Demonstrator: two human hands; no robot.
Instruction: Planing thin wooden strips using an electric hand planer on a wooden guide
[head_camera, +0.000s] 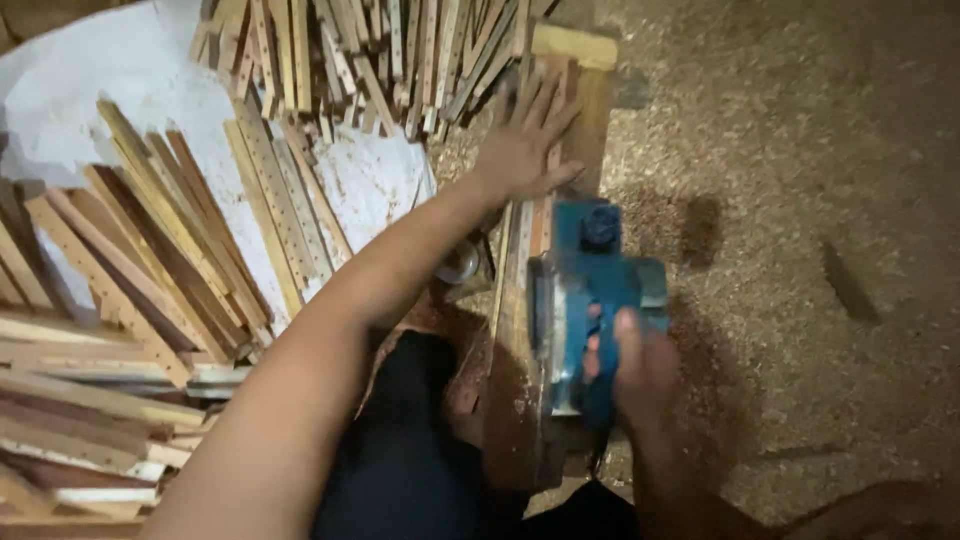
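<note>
Looking down from my head camera, my left hand (525, 140) lies flat with fingers spread, pressing thin wooden strips (528, 225) against a long wooden work beam (590, 110) that runs away from me. My right hand (640, 370) is wrapped tight around the handle of a blue electric hand planer (590, 300), which sits on the strips just behind the left hand. I judge the step in hand to be a planing pass along the strips. A forward push would bring the planer toward my spread fingers, so the left hand would need to shift clear while keeping the strips pinned. Piles of similar wooden slats (180, 250) lie to my left on a white sheet (370, 180); sawdust (800, 200) covers the floor to my right.
</note>
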